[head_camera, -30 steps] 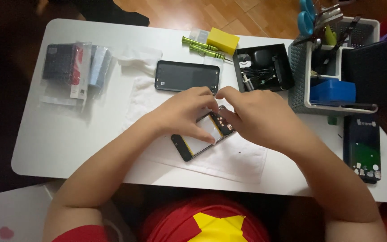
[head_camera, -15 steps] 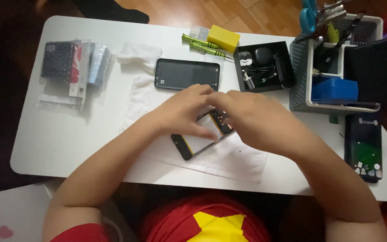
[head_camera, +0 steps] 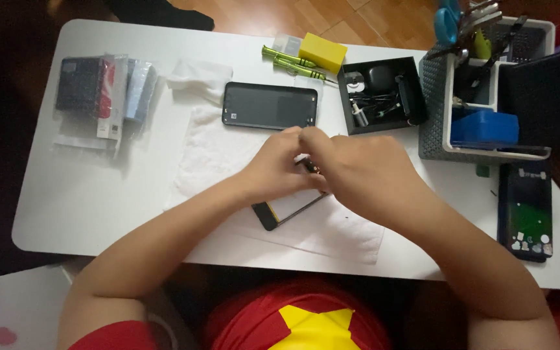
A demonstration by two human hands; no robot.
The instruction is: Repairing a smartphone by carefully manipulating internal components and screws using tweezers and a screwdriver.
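Both hands over the phone (head_camera: 279,212) mid-bench, on a white cloth (head_camera: 215,152). Left hand (head_camera: 279,167) pinching its far edge; right hand (head_camera: 364,175) covering it, grip impossible to tell. Dark screen (head_camera: 269,105) just beyond.

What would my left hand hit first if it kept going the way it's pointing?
Probably the dark phone lying flat beyond the fingertips of the left hand, which points up and away across the white cloth; heights are hard to judge.

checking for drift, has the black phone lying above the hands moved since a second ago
No. The black phone lies just left of the black tray, beside the green screwdrivers, as before.
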